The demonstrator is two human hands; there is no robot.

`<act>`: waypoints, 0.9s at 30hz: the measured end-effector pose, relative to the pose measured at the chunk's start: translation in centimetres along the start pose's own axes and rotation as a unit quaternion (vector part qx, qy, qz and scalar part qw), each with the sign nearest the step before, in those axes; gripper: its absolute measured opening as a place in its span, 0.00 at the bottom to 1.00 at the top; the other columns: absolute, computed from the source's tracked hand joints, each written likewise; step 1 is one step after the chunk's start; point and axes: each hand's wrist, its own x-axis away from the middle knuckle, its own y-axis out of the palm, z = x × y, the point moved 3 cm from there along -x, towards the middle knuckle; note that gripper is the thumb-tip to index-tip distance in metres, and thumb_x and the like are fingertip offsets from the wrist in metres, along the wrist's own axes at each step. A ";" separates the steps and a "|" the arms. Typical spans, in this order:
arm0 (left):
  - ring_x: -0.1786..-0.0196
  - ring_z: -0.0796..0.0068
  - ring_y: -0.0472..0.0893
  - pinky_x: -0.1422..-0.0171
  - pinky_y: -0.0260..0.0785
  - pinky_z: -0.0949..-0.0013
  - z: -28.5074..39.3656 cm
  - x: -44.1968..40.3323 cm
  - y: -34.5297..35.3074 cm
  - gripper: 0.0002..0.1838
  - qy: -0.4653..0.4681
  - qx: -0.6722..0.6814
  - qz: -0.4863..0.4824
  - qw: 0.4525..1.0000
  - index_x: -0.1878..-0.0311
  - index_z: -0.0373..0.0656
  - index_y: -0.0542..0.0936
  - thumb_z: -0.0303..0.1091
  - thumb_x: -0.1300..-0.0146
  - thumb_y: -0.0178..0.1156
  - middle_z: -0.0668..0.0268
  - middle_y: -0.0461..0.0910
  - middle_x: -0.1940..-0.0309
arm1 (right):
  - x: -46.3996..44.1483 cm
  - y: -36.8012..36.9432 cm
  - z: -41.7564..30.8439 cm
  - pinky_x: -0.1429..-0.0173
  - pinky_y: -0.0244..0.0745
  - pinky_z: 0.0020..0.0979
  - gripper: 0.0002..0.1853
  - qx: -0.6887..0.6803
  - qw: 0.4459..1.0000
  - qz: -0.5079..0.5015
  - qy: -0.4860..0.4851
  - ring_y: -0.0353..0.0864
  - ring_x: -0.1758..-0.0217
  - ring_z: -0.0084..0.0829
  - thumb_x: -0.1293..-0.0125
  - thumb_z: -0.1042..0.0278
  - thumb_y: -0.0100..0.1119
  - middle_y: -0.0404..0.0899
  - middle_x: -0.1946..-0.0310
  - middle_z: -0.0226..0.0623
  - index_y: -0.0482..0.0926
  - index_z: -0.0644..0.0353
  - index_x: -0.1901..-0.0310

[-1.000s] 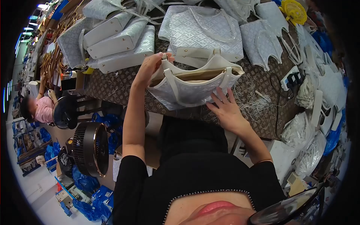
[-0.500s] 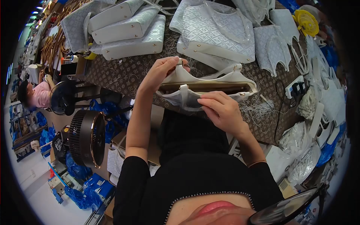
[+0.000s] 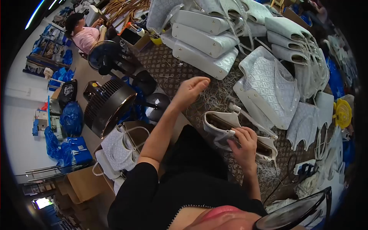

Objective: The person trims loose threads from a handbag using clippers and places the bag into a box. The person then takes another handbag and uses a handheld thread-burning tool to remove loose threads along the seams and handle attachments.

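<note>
A white handbag stands open at the top on the table, its tan lining showing and a handle lying toward the back. My right hand is closed on the near rim of this bag, by the base of the near handle. My left hand is off the bag, raised to its left over the table, with the fingers curled together. Whatever may be pinched in them is hidden or too small to make out. Loose thread ends lie on the patterned brown table between the hand and the stacked bags.
White bags lie stacked at the back, and another patterned bag lies close behind. A yellow fan and a power strip are at right. Black fans and a box of bags stand left. A co-worker in pink sits far left.
My left hand has let go of the bag's far left side and moved away from it. My right hand keeps hold of the near rim. The view has turned to the left.
</note>
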 end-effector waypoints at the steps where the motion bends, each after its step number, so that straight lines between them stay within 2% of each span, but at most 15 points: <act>1: 0.59 0.83 0.77 0.52 0.69 0.77 -0.9 -0.9 -2.5 0.17 0.000 -0.008 0.054 0.999 0.50 0.35 0.80 0.39 0.34 0.59 0.69 0.82 0.62 | -0.2 0.0 -0.2 0.37 0.62 0.42 0.21 0.010 1.000 0.000 -0.005 0.73 0.45 0.39 0.54 0.71 0.70 0.80 0.56 0.33 0.80 0.56 0.54; 3: 0.62 0.86 0.75 0.56 0.68 0.79 -4.1 -3.5 -8.3 0.14 -0.026 -0.043 0.173 0.984 0.54 0.35 0.82 0.36 0.35 0.59 0.72 0.81 0.67 | -0.4 0.2 -0.6 0.33 0.56 0.47 0.20 0.022 1.000 -0.010 0.005 0.72 0.43 0.39 0.55 0.71 0.70 0.79 0.55 0.31 0.80 0.55 0.56; 5: 0.63 0.80 0.79 0.58 0.70 0.75 -6.6 -6.5 -13.8 0.13 -0.051 -0.120 0.271 0.954 0.54 0.40 0.83 0.38 0.35 0.58 0.67 0.83 0.65 | -0.6 0.2 -1.2 0.32 0.55 0.48 0.21 0.040 0.999 -0.023 0.022 0.71 0.42 0.39 0.55 0.71 0.70 0.79 0.55 0.31 0.80 0.54 0.55; 7: 0.57 0.68 0.82 0.53 0.72 0.67 -8.2 -10.1 -19.0 0.15 -0.027 -0.320 0.319 0.892 0.53 0.40 0.82 0.39 0.38 0.58 0.62 0.84 0.61 | -0.6 0.6 -1.2 0.28 0.49 0.51 0.21 0.051 0.996 -0.042 0.068 0.69 0.39 0.40 0.55 0.71 0.71 0.79 0.55 0.30 0.80 0.53 0.55; 9: 0.49 0.57 0.79 0.47 0.71 0.60 -8.8 -13.7 -22.8 0.17 -0.031 -0.429 0.330 0.840 0.52 0.40 0.81 0.40 0.38 0.56 0.61 0.82 0.55 | -0.6 0.8 -1.5 0.27 0.46 0.52 0.22 0.067 0.989 -0.062 0.118 0.69 0.38 0.41 0.56 0.71 0.71 0.79 0.55 0.31 0.80 0.52 0.55; 10: 0.46 0.56 0.77 0.45 0.70 0.58 -8.6 -15.6 -24.4 0.17 -0.081 -0.474 0.293 0.826 0.49 0.42 0.80 0.38 0.36 0.50 0.64 0.78 0.46 | -0.7 0.9 -1.7 0.26 0.42 0.54 0.22 0.067 0.983 -0.080 0.149 0.67 0.36 0.43 0.56 0.70 0.70 0.79 0.55 0.32 0.80 0.52 0.54; 13: 0.42 0.57 0.75 0.43 0.70 0.58 -10.6 -21.6 -29.4 0.19 -0.103 -0.572 0.229 0.781 0.42 0.47 0.75 0.33 0.35 0.45 0.66 0.69 0.36 | -1.3 1.8 -2.3 0.26 0.40 0.56 0.22 0.144 0.961 -0.120 0.202 0.66 0.35 0.45 0.55 0.68 0.68 0.79 0.55 0.33 0.80 0.52 0.54; 15: 0.49 0.54 0.80 0.49 0.73 0.56 -12.1 -24.9 -31.9 0.19 -0.072 -0.603 0.201 0.769 0.42 0.44 0.73 0.30 0.36 0.47 0.65 0.70 0.38 | -2.0 2.1 -2.7 0.26 0.38 0.57 0.21 0.170 0.950 -0.128 0.231 0.64 0.34 0.46 0.54 0.67 0.67 0.79 0.55 0.33 0.79 0.52 0.54; 16: 0.52 0.55 0.81 0.51 0.74 0.55 -12.3 -26.3 -32.3 0.20 -0.090 -0.648 0.147 0.742 0.39 0.45 0.70 0.30 0.35 0.46 0.66 0.68 0.36 | -2.2 2.1 -2.7 0.26 0.37 0.57 0.21 0.176 0.942 -0.130 0.254 0.64 0.33 0.46 0.54 0.68 0.67 0.79 0.55 0.33 0.79 0.52 0.54; 18: 0.49 0.57 0.80 0.50 0.74 0.56 -12.6 -28.4 -33.0 0.24 -0.086 -0.676 0.123 0.721 0.36 0.49 0.68 0.29 0.37 0.48 0.68 0.67 0.36 | -2.5 2.2 -2.8 0.25 0.36 0.57 0.21 0.183 0.934 -0.122 0.283 0.62 0.31 0.46 0.55 0.72 0.65 0.80 0.55 0.33 0.79 0.52 0.54; 21: 0.51 0.58 0.81 0.53 0.74 0.57 -14.9 -31.7 -35.1 0.18 -0.095 -0.728 0.063 0.676 0.41 0.49 0.69 0.30 0.34 0.47 0.67 0.69 0.40 | -3.8 1.8 -3.3 0.25 0.35 0.58 0.21 0.191 0.919 -0.141 0.315 0.61 0.30 0.46 0.54 0.74 0.63 0.80 0.56 0.32 0.79 0.52 0.54; 24: 0.52 0.57 0.82 0.54 0.76 0.57 -16.4 -33.3 -36.5 0.12 -0.156 -0.753 0.039 0.638 0.50 0.48 0.77 0.32 0.33 0.46 0.64 0.73 0.43 | -4.1 1.9 -3.3 0.25 0.35 0.57 0.20 0.205 0.901 -0.147 0.355 0.60 0.30 0.46 0.52 0.74 0.62 0.80 0.56 0.32 0.79 0.52 0.53; 25: 0.53 0.57 0.82 0.54 0.76 0.57 -16.7 -33.5 -37.1 0.12 -0.110 -0.754 0.044 0.646 0.54 0.47 0.79 0.32 0.33 0.46 0.62 0.78 0.48 | -4.3 1.9 -3.3 0.25 0.37 0.57 0.20 0.205 0.898 -0.149 0.359 0.59 0.30 0.46 0.52 0.74 0.61 0.80 0.56 0.33 0.79 0.52 0.53; 27: 0.53 0.58 0.82 0.54 0.76 0.57 -16.2 -33.7 -37.5 0.13 -0.079 -0.791 -0.002 0.607 0.54 0.46 0.79 0.32 0.33 0.45 0.60 0.81 0.55 | -4.5 1.8 -3.1 0.25 0.38 0.57 0.20 0.200 0.895 -0.148 0.370 0.59 0.29 0.47 0.51 0.74 0.61 0.79 0.56 0.33 0.78 0.52 0.53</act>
